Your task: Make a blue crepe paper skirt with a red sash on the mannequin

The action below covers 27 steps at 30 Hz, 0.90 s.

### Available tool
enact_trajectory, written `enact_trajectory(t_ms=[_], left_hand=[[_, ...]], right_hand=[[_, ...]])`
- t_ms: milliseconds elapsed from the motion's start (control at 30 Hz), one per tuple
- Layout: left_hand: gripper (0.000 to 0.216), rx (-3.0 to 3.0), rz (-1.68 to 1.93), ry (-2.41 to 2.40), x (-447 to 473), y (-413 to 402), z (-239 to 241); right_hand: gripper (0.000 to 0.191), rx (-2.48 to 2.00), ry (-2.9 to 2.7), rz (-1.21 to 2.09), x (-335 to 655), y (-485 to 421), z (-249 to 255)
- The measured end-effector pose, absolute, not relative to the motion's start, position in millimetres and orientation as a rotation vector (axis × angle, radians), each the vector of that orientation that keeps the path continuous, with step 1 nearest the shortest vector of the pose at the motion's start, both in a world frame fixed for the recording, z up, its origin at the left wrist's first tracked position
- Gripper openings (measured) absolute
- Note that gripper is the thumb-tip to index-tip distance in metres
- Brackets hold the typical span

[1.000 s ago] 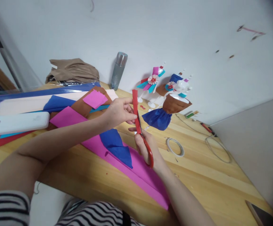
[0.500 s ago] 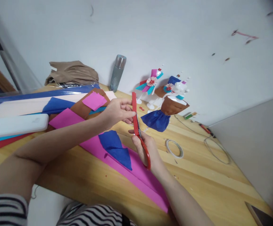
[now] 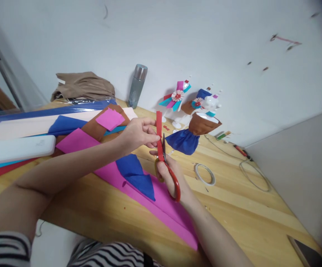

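Between the thumb and fingers of my left hand (image 3: 142, 132) is a narrow red paper strip (image 3: 159, 124), held upright above the table. My right hand (image 3: 174, 174) grips red-handled scissors (image 3: 174, 185), their dark blades pointing up along the strip's right side. The blades look parted, and the strip's lower end lies by them. Under my hands lie a long magenta paper sheet (image 3: 161, 217) and a creased blue paper piece (image 3: 137, 176). Just beyond the scissors is a blue and brown paper figure (image 3: 187, 141).
Paper-decorated white figures (image 3: 177, 96) stand by the wall near a grey bottle (image 3: 138, 86). A tape roll (image 3: 204, 174) and a cable (image 3: 254, 181) lie to the right. On the left are a white power bank (image 3: 19, 149), stacked coloured papers (image 3: 79, 140) and brown cloth (image 3: 83, 86).
The scissor blades have parted from along the strip, and their handles are spread wider. The strip has dropped slightly. The whole view has shifted a little.
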<state>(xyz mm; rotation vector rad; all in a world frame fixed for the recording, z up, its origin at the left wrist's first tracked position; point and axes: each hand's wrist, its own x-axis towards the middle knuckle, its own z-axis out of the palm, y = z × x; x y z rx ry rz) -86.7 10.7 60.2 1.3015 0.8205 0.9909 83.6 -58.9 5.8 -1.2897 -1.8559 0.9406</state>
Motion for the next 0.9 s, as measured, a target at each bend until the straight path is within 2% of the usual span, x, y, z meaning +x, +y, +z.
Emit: enact_trajectory(t_ms=[433,633,900], left_hand=[[0.016,1.300,1.004,0.854,-78.0,0.9,59.7],[0.021,1.297,0.990,0.825,-78.1,1.0,58.1],[0.022,1.307,0.996,0.790,-77.9,3.6,51.2]], right_hand=[[0.078,-1.244,-1.889,0.826,82.9,-55.4,5.9],[0.077,-1.253,-1.905,0.774,82.1,-53.8,5.8],[0.066,-1.224,-1.884,0.788,82.5,-54.3,6.6]])
